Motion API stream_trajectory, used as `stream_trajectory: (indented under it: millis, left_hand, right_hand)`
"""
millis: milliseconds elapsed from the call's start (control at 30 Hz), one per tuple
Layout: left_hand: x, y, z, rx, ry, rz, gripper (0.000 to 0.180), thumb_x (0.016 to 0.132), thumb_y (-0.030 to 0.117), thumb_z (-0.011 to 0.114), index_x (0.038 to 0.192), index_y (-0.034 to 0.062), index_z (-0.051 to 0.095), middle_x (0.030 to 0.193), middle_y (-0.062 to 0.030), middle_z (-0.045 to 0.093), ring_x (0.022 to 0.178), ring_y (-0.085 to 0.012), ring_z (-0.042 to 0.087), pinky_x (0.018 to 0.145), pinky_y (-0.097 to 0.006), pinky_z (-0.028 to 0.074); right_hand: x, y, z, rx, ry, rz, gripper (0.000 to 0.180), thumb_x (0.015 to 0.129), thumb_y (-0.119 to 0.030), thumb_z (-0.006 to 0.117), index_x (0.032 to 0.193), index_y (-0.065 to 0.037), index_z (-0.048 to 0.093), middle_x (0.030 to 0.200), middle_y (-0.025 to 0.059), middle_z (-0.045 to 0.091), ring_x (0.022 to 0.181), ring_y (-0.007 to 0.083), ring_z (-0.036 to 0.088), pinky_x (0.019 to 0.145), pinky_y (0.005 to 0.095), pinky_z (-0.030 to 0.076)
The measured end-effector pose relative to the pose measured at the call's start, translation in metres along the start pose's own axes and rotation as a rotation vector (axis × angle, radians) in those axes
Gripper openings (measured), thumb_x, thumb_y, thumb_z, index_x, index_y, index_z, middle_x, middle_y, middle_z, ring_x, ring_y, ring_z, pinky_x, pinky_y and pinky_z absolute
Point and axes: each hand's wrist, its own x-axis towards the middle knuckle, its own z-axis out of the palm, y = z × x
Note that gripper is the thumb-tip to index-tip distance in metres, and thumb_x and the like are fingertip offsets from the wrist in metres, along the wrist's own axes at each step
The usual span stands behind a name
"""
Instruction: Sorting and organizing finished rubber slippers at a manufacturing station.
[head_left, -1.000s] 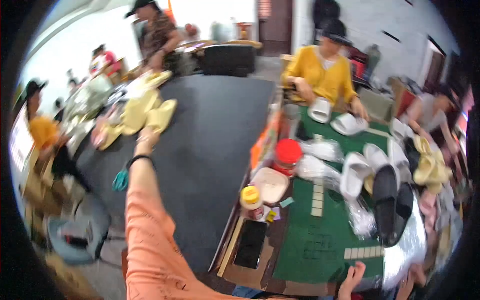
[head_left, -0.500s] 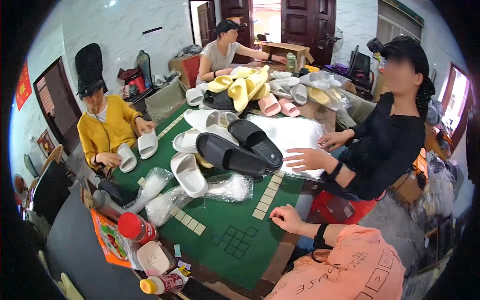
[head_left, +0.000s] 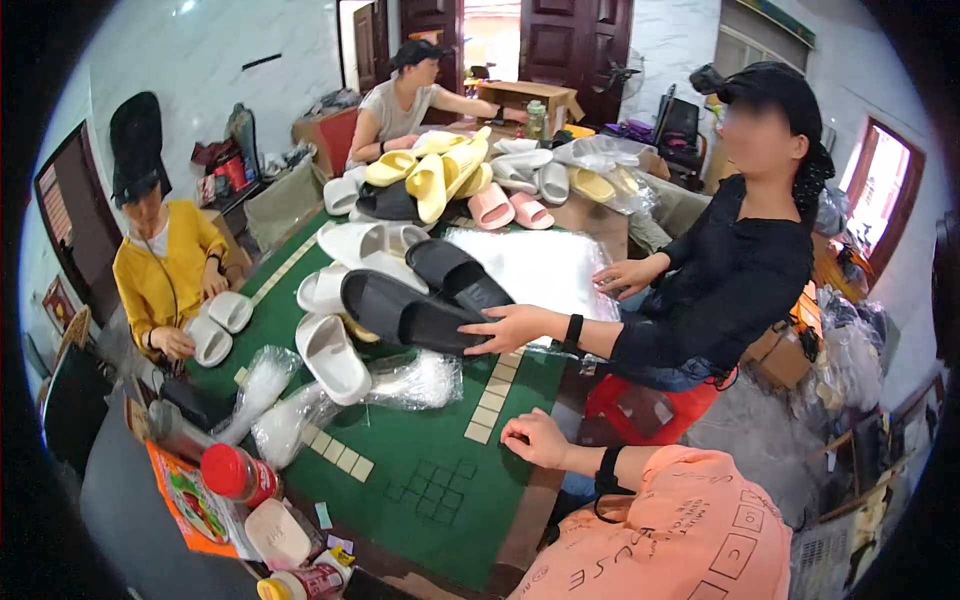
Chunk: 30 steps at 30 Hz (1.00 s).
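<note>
My right hand [head_left: 533, 441], below a black wristband and a peach sleeve [head_left: 680, 470], rests at the right edge of the green table [head_left: 480, 530]. Its fingers curl loosely with nothing seen in them. My left hand is out of the picture. Beyond my hand, a co-worker in black has one hand [head_left: 515, 328] on the heel of a black slipper [head_left: 400, 315]. A second black slipper [head_left: 460, 275] lies behind it. White slippers [head_left: 333, 358] are heaped beside them. At the left, a person in yellow [head_left: 165, 260] handles a pair of white slippers [head_left: 212, 340].
Yellow slippers [head_left: 428, 185] and pink slippers [head_left: 491, 206] are piled at the far side, near a person in grey [head_left: 385, 110]. Clear plastic bags [head_left: 545, 265] lie right of the pile. A red-lidded jar [head_left: 235, 472] and a yellow-capped bottle [head_left: 305, 582] stand at the near left edge.
The view has swung right. The co-worker in black has reached left onto the black slipper. The person in yellow has brought the two white slippers side by side. My right hand stays at the table edge.
</note>
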Motion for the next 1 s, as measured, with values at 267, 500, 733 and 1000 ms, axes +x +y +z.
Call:
stream_trajectory:
  millis: [267,500,733,1000]
  left_hand:
    - [0.005,0.027,0.092,-0.402,-0.022,-0.023,0.051,0.084,0.038,0.048,0.125,0.0077,0.042,0.118,-0.0075,0.05,0.102,-0.0209,0.049,0.085,-0.032,0.039]
    - [-0.116,-0.112,-0.01,-0.81,0.525,-0.252,0.049,0.081,0.042,0.053,0.117,0.009,0.051,0.111,-0.0061,0.053,0.1,-0.0164,0.048,0.081,-0.03,0.038]
    - [-0.162,0.001,0.011,-0.225,0.363,-0.5,0.049,0.079,0.05,0.04,0.089,0.0075,0.062,0.081,-0.0051,0.061,0.067,-0.0141,0.057,0.069,-0.035,0.039]
    - [-0.205,0.006,0.017,-0.298,0.499,-0.623,0.053,0.078,0.052,0.042,0.095,0.0037,0.059,0.072,-0.0067,0.062,0.067,-0.0204,0.057,0.076,-0.044,0.038]
  right_hand:
    - [0.014,-0.001,-0.004,-0.048,0.003,-0.05,0.005,0.072,-0.015,0.058,0.071,-0.011,0.059,0.064,0.0037,0.057,0.063,0.0217,0.053,0.062,0.0332,0.035]
    - [0.008,0.007,0.001,-0.014,0.044,-0.113,0.003,0.072,-0.008,0.058,0.072,-0.006,0.056,0.069,0.0074,0.055,0.067,0.0246,0.05,0.068,0.0342,0.036]
    - [0.002,0.011,0.011,0.106,-0.048,0.114,0.006,0.08,-0.009,0.053,0.077,-0.005,0.054,0.066,0.0024,0.047,0.066,0.0166,0.045,0.075,0.0321,0.032]
    - [0.003,0.033,0.013,0.148,-0.04,0.05,0.002,0.079,-0.009,0.054,0.078,-0.006,0.053,0.067,0.0011,0.049,0.063,0.0166,0.044,0.08,0.033,0.029]
